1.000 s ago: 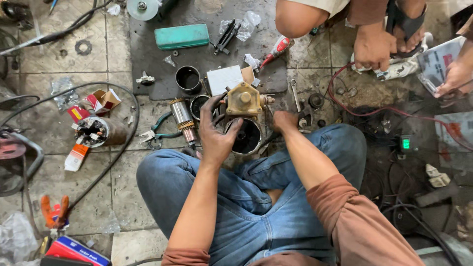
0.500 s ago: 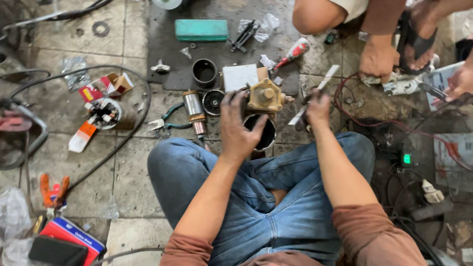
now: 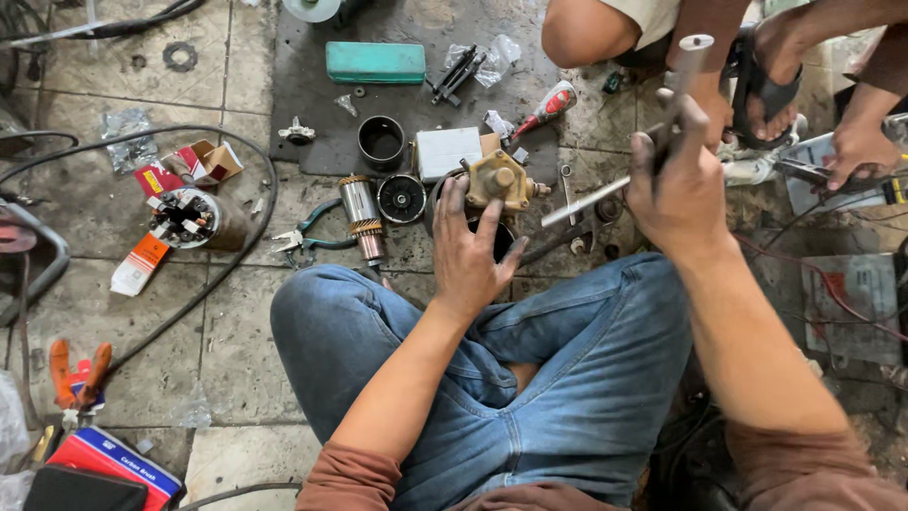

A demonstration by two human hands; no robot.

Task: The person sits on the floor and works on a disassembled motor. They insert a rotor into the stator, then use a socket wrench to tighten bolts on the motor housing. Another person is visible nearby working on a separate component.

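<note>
Seated worker at a floor repair spot, seen from above. The left hand (image 3: 470,248) lies spread over a brass-coloured motor housing (image 3: 499,182) that stands on the tiled floor (image 3: 236,312) just in front of the knees. The fingers are open and pressing rather than wrapped, which appears to steady the part against tipping. The right hand (image 3: 683,180) is raised clear of the floor and closed in a full fist around a long metal tool (image 3: 632,142); one end points down-left toward the housing, the other rises past the fist, a hold that suits bringing the lower end down onto the part.

Loose parts lie in a row along the near edge of a dark mat (image 3: 312,104), within reach of the left hand: a copper-wound rotor (image 3: 361,216), a round black end cap (image 3: 401,198), a short black sleeve (image 3: 381,142) and a white box (image 3: 448,152). Green-handled pliers (image 3: 312,230) lie beside the rotor. A green case (image 3: 375,62) sits at the mat's far edge, out of the way. A second person's hand (image 3: 856,151) works at the far right edge of the floor, apart from the worker's own.
</note>
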